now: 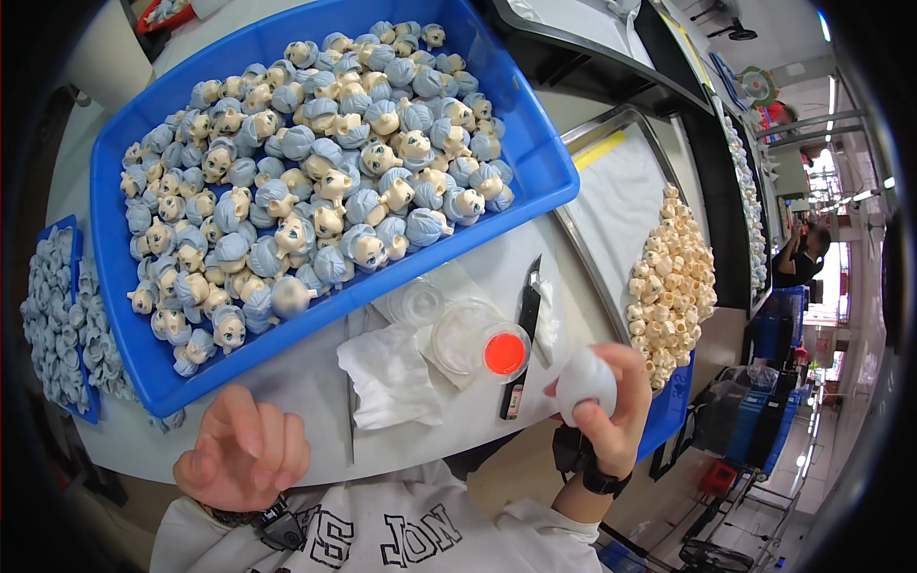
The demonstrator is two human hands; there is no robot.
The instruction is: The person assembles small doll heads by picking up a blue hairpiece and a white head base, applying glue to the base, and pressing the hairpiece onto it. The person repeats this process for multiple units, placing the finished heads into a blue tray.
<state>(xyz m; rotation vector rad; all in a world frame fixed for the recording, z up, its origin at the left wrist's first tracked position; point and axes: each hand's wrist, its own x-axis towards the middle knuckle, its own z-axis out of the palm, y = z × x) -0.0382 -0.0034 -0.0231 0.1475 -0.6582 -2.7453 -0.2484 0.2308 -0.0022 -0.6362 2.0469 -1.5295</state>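
Right hand [619,406] is closed, thumb and fingers gripping a pale, rounded piece [586,384] up by the table's right side, near the black knife [528,320] and the red-filled cup [504,353]. Left hand [250,451] hangs half-curled, holding nothing I can see, just below the blue tub [540,181] full of doll heads [330,181]. Between the hands lies a white cloth [390,374]; beige parts [671,286] are heaped at right.

Black-outlined block letters [420,538] run across the white shirt [382,498].
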